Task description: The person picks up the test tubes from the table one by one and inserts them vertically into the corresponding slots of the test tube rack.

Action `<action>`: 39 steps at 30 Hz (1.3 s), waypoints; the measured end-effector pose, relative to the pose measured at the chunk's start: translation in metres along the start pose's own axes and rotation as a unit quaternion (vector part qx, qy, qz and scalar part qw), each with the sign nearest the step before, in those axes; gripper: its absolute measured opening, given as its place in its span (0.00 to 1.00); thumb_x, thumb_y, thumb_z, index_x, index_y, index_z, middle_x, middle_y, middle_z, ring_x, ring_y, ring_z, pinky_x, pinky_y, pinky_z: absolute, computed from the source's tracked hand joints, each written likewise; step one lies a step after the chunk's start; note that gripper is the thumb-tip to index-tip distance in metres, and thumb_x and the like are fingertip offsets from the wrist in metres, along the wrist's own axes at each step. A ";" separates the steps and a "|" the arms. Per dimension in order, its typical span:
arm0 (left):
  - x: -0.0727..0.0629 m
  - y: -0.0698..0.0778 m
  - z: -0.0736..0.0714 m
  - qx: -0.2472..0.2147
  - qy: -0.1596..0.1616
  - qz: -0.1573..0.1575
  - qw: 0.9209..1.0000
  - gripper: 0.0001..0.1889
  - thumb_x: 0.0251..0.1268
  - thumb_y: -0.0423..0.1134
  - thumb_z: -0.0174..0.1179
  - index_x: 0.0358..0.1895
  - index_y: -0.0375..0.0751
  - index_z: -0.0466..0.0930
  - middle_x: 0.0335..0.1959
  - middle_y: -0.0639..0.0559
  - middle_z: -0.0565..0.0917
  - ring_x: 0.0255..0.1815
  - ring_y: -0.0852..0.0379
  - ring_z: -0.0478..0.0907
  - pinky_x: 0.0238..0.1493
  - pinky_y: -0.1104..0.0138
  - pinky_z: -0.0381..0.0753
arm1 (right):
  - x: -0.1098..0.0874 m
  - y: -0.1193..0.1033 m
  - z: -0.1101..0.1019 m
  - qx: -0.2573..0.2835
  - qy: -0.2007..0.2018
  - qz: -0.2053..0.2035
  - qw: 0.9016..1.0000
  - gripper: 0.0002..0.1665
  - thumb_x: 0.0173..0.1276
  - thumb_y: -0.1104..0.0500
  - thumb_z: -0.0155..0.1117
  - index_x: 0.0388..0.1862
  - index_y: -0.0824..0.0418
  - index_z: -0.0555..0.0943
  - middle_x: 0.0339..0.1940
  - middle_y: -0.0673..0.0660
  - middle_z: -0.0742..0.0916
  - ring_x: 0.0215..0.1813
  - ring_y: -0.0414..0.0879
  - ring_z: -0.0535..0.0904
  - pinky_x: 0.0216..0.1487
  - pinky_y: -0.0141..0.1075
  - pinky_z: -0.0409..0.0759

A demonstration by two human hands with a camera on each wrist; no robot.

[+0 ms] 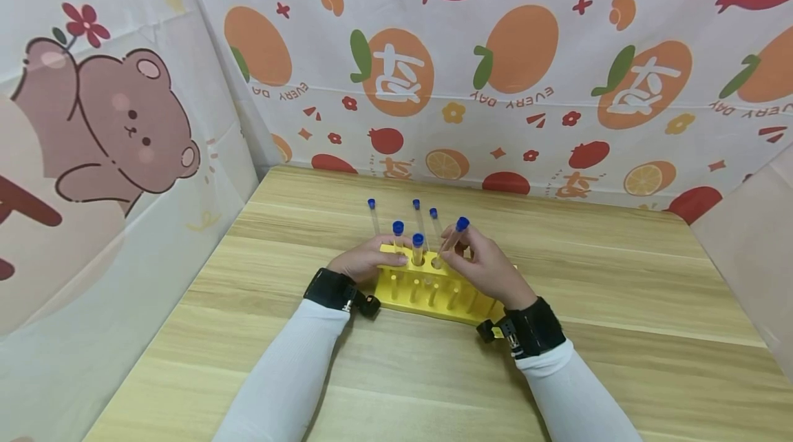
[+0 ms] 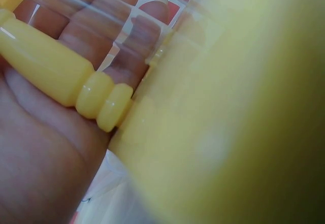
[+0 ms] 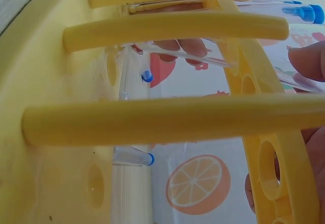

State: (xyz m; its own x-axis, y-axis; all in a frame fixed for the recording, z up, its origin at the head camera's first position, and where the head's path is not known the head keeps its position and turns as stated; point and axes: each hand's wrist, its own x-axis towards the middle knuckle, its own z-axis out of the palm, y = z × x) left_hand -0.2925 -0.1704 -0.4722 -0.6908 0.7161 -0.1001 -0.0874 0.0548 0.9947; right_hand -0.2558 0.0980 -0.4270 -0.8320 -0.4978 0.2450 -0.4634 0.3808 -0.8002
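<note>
A yellow test tube rack (image 1: 427,309) with a row of upright pegs along its front stands on the table. My left hand (image 1: 367,259) grips its left end, thumb over the top bar; in the left wrist view the palm lies around a yellow end post (image 2: 48,64). Two blue-capped test tubes, one (image 1: 398,228) by the left thumb and another (image 1: 418,241) beside it, stand in the rack's holes. Between thumb and fingers, my right hand (image 1: 492,268) pinches a third test tube (image 1: 462,224), tilted, its lower end in the neighbouring hole.
Behind the rack lie three more blue-capped tubes, one at the left (image 1: 372,204) and two, a middle one (image 1: 416,205) and a right one (image 1: 434,213), close together. A patterned cloth (image 1: 458,132) hangs at the wooden table's (image 1: 619,277) back edge.
</note>
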 end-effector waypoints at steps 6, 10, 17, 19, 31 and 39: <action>0.000 0.001 0.001 0.003 0.007 -0.005 1.000 0.12 0.66 0.38 0.56 0.50 0.42 0.76 0.45 0.54 0.82 0.45 0.58 0.79 0.51 0.65 0.80 | 0.000 0.001 0.000 -0.011 0.000 -0.007 1.000 0.15 0.70 0.53 0.63 0.54 0.49 0.77 0.32 0.47 0.81 0.36 0.46 0.74 0.29 0.33 0.68; 0.000 0.002 0.001 0.002 0.009 -0.005 1.000 0.11 0.66 0.39 0.57 0.50 0.44 0.77 0.45 0.54 0.82 0.45 0.57 0.79 0.52 0.64 0.79 | 0.000 -0.001 -0.001 -0.019 -0.001 -0.002 1.000 0.18 0.68 0.54 0.66 0.56 0.49 0.77 0.31 0.49 0.80 0.35 0.46 0.73 0.27 0.32 0.68; 0.001 0.002 0.000 0.000 0.007 -0.006 1.000 0.12 0.66 0.40 0.57 0.51 0.42 0.76 0.46 0.53 0.82 0.46 0.57 0.79 0.51 0.64 0.80 | 0.001 0.000 -0.001 -0.035 0.005 -0.009 0.999 0.19 0.66 0.55 0.68 0.56 0.49 0.78 0.31 0.48 0.80 0.35 0.46 0.73 0.27 0.32 0.69; 0.001 0.002 0.000 -0.002 0.007 -0.006 1.000 0.12 0.66 0.39 0.57 0.51 0.43 0.77 0.46 0.53 0.82 0.46 0.57 0.79 0.51 0.64 0.80 | 0.001 0.001 -0.001 -0.037 0.006 -0.012 0.999 0.19 0.66 0.55 0.68 0.55 0.49 0.78 0.31 0.48 0.80 0.35 0.45 0.73 0.26 0.32 0.69; 0.002 0.000 -0.001 -0.009 0.005 -0.006 1.000 0.12 0.65 0.41 0.58 0.50 0.45 0.77 0.46 0.53 0.83 0.46 0.57 0.80 0.51 0.64 0.80 | 0.002 0.003 0.000 -0.041 0.002 -0.016 0.999 0.19 0.67 0.54 0.67 0.56 0.55 0.80 0.31 0.46 0.80 0.36 0.46 0.74 0.28 0.32 0.70; 0.002 0.001 0.000 -0.008 0.004 -0.006 1.000 0.11 0.65 0.39 0.56 0.50 0.45 0.77 0.44 0.54 0.83 0.46 0.58 0.81 0.51 0.64 0.80 | 0.002 0.005 0.001 -0.039 -0.002 -0.041 0.998 0.17 0.67 0.56 0.68 0.54 0.56 0.82 0.33 0.45 0.81 0.36 0.45 0.74 0.32 0.35 0.73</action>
State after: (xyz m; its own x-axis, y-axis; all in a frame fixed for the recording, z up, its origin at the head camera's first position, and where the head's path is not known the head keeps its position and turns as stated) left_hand -0.2940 -0.1693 -0.4711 -0.6956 0.7096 -0.1128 -0.1075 0.0523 0.9928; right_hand -0.2596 0.0980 -0.4306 -0.7890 -0.5326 0.3063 -0.5531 0.3985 -0.7317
